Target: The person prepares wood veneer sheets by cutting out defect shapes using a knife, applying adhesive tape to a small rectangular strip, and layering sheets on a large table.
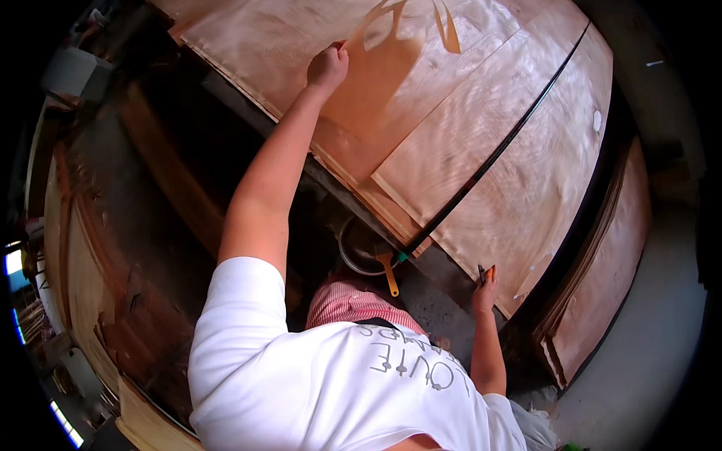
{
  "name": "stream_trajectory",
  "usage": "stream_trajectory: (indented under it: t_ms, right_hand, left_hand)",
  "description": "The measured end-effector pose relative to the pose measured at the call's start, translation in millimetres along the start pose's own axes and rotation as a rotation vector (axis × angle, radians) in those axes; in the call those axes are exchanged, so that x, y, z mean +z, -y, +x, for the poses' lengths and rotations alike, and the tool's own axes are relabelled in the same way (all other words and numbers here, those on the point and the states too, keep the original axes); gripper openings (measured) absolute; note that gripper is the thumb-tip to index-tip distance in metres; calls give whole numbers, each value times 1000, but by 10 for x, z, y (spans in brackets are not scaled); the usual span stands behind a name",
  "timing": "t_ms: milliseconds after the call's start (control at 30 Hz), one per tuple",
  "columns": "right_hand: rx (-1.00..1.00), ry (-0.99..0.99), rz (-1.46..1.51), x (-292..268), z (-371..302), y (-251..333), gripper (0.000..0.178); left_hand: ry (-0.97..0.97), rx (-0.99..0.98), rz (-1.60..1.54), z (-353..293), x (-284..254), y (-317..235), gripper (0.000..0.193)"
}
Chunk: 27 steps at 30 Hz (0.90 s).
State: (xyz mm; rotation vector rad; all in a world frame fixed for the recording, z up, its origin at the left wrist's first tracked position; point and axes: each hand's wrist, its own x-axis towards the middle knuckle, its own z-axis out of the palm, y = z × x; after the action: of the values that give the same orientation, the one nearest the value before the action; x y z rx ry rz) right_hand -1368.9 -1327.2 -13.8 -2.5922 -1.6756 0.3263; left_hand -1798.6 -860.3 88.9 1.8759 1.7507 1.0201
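Observation:
My left hand (329,68) reaches far over the stack, its fingers pinched on the edge of a thin brown piece of wood veneer (380,75). The upper part of that piece looks torn into curved strips. Low on the right, my right hand (486,295) is closed around a small orange-and-black tool (490,273), too small to tell its kind. It is close to the near corner of a large pale veneer sheet (496,180) on the stack. A long thin black strip (500,150) with a green end lies across the sheets.
A brush-like tool with a yellow-orange handle (391,282) rests by a round bucket (347,244) below the stack's near edge. Another pile of wood sheets (602,278) stands to the right. More boards (75,263) and a brown beam (169,180) are at the left.

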Motion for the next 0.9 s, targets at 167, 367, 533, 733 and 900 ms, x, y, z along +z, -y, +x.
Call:
stream_trajectory:
  t_ms: [167, 367, 533, 733, 900]
  right_hand:
    - [66, -151, 252, 51, 126, 129, 41]
    - [-115, -25, 769, -131, 810, 1452, 41]
    - [-518, 358, 69, -184, 1247, 3023, 30]
    - [-623, 288, 69, 14, 1372, 3193, 17]
    - [-440, 70, 599, -480, 1136, 2153, 18]
  left_hand:
    - [-286, 501, 165, -187, 191, -5, 52]
    - [496, 188, -305, -2338, 657, 27, 31]
    - [595, 81, -363, -3386, 936, -626, 35]
    - [529, 95, -287, -3775, 1344, -685, 27]
    - [733, -382, -364, -4221, 1062, -653, 25]
